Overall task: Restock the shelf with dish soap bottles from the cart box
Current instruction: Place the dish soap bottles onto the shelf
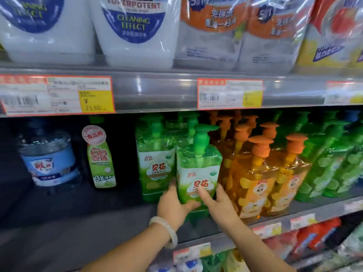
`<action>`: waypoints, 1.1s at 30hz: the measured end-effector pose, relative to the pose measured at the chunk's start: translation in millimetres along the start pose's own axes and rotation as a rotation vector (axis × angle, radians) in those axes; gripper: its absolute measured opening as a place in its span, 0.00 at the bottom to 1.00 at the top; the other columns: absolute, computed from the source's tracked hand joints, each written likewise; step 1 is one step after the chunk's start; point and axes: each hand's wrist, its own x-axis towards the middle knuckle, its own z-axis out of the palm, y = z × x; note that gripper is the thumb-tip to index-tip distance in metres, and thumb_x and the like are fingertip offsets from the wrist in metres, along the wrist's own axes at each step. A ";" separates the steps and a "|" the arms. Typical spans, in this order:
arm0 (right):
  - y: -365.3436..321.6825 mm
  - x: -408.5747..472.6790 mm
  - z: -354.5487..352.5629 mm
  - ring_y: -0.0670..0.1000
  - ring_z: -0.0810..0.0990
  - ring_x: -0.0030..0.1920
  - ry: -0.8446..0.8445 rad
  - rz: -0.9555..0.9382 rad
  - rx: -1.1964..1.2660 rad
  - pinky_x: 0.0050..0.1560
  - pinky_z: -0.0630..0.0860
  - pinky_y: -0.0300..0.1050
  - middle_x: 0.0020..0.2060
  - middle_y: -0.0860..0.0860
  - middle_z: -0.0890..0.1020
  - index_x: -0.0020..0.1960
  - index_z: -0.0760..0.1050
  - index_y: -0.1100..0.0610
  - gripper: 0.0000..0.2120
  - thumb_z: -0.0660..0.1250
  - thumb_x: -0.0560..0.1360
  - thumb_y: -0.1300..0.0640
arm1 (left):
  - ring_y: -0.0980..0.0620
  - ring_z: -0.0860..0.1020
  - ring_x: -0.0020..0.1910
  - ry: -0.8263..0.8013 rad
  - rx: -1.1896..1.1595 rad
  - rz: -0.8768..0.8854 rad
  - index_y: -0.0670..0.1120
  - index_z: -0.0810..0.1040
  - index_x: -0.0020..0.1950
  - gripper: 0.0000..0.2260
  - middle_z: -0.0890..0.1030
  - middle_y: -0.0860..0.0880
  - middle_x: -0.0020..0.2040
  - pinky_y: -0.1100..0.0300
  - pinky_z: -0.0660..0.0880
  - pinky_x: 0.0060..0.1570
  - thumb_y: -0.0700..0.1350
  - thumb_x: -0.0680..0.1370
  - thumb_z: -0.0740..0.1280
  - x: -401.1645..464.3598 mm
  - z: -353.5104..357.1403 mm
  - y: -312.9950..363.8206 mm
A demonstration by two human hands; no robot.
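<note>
A green pump dish soap bottle [198, 165] stands upright on the middle shelf [98, 213], with both of my hands around its base. My left hand [172, 205], with a pale bangle on its wrist, grips the bottle's lower left side, thumb across the bottom front. My right hand [218, 203] holds the lower right side, a finger lying across the label. Another green pump bottle [155, 163] stands just left of it and slightly behind. The cart box is out of view.
Orange pump bottles [257, 173] crowd the right, then more green ones [330, 160]. A slim green squeeze bottle [100, 158] and a blue-labelled jug [49, 158] stand to the left. Big refill bags [135, 30] fill the upper shelf; price tags [57, 95] line its edge.
</note>
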 end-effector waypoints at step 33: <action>-9.4 -75.4 11.1 0.55 0.65 0.67 -0.317 -0.334 -0.891 0.66 0.64 0.45 0.66 0.54 0.66 0.71 0.61 0.56 0.25 0.63 0.77 0.52 | 0.49 0.64 0.71 -0.084 0.585 -0.008 0.45 0.59 0.75 0.30 0.63 0.46 0.72 0.65 0.58 0.69 0.45 0.75 0.67 -105.4 -17.7 -5.8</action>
